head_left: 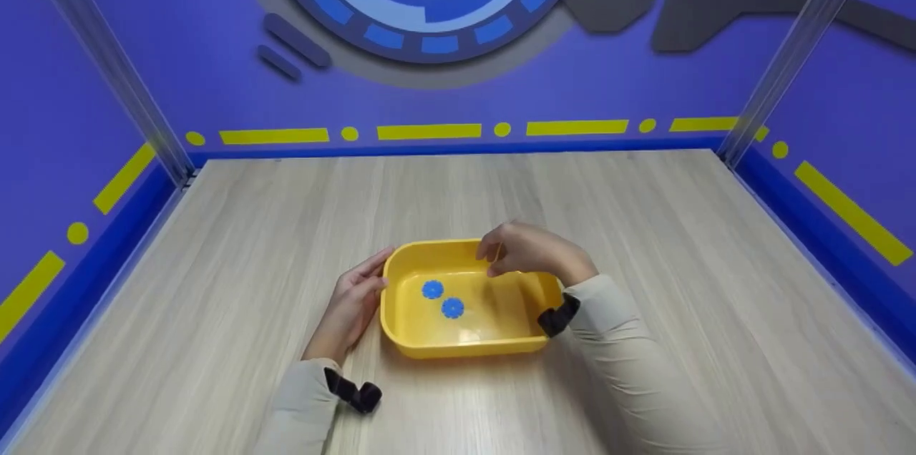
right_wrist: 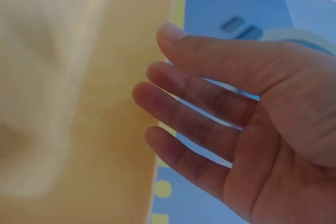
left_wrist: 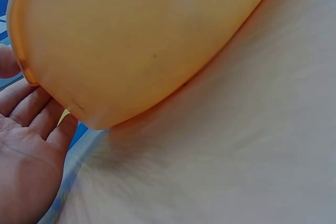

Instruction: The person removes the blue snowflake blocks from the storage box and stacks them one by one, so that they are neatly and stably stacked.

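Observation:
A yellow plastic basin (head_left: 501, 305) stands on the table, with two small blue gear-shaped discs (head_left: 442, 299) on its floor, left of the middle. My left hand (head_left: 352, 301) holds the basin's left end, thumb at the rim and fingers along the outer wall. The left wrist view shows those fingers (left_wrist: 31, 106) against the basin's outside (left_wrist: 136, 40). Over the basin's far right part hovers my right hand (head_left: 533, 251), fingers loosely bent. In the right wrist view its thumb and fingers (right_wrist: 184, 114) are apart, with nothing between them.
The basin rests on a pale wood-grain table (head_left: 250, 226). A blue-purple wall (head_left: 429, 104) with yellow marks encloses the back and both sides. Clear corner posts (head_left: 794, 47) rise at the back corners. Each sleeve carries a black wrist camera (head_left: 354, 390).

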`<state>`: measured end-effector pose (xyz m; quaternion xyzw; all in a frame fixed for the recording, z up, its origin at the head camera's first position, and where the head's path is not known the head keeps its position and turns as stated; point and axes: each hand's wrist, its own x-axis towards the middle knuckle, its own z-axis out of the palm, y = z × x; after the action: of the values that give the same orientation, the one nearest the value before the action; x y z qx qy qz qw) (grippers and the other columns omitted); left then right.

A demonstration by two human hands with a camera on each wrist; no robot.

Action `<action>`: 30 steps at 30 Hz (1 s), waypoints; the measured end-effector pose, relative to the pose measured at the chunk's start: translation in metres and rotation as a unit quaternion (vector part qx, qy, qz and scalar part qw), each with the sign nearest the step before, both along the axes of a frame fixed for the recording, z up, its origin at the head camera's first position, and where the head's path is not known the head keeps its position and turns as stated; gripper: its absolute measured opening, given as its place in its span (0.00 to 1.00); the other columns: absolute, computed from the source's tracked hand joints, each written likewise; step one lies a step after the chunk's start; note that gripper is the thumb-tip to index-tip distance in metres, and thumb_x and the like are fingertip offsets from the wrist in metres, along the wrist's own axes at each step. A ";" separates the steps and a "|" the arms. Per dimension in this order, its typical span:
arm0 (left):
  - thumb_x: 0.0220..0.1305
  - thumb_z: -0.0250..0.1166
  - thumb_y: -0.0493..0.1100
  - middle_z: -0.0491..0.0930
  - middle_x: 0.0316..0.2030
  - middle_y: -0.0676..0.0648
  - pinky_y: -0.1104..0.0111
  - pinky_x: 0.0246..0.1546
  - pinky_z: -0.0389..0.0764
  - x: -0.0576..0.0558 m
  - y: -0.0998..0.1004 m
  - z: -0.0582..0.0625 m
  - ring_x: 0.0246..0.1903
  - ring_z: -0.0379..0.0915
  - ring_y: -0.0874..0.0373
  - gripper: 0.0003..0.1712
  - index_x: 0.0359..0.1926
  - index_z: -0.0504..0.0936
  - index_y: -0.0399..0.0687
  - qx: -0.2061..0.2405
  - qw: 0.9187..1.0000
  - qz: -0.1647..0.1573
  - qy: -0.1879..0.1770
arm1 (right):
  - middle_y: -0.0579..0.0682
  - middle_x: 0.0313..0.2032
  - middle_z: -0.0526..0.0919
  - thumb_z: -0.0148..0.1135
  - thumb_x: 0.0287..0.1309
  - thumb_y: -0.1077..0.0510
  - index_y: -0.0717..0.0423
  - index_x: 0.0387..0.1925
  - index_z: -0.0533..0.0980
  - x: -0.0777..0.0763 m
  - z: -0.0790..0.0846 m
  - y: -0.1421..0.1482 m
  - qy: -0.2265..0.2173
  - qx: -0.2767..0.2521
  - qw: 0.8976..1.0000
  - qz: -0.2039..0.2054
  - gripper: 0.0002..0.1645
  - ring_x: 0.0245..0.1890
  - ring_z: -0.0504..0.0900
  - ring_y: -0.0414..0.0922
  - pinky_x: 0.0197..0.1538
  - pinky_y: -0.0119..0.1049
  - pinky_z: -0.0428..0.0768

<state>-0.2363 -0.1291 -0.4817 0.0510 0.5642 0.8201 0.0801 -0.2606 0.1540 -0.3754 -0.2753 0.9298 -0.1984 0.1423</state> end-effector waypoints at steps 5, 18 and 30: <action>0.58 0.50 0.25 0.62 0.69 0.34 0.71 0.60 0.73 -0.001 -0.001 0.001 0.62 0.67 0.60 0.33 0.67 0.61 0.28 -0.002 1.000 0.003 0.005 | 0.53 0.44 0.86 0.70 0.52 0.60 0.57 0.48 0.82 -0.005 -0.003 -0.020 -0.045 0.025 0.998 0.019 0.19 0.41 0.82 0.45 0.49 0.40 0.81; 0.58 0.51 0.25 0.59 0.69 0.33 0.73 0.59 0.72 0.000 0.000 -0.003 0.65 0.62 0.58 0.34 0.67 0.60 0.26 -0.003 1.000 -0.002 0.010 | 0.41 0.35 0.84 0.72 0.49 0.58 0.49 0.39 0.84 -0.012 -0.029 -0.045 -0.122 0.051 0.991 0.025 0.13 0.36 0.77 0.39 0.46 0.35 0.79; 0.56 0.50 0.23 0.61 0.69 0.33 0.74 0.58 0.73 -0.002 0.001 -0.001 0.66 0.61 0.56 0.34 0.67 0.61 0.25 0.003 1.000 0.006 0.007 | 0.39 0.28 0.78 0.76 0.43 0.56 0.48 0.31 0.79 -0.006 -0.037 -0.059 -0.100 0.101 0.989 0.025 0.13 0.31 0.72 0.39 0.40 0.31 0.74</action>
<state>-0.2380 -0.1284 -0.4827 0.0536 0.5626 0.8219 0.0710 -0.2671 0.0946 -0.4127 -0.2610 0.9191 -0.1264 0.2669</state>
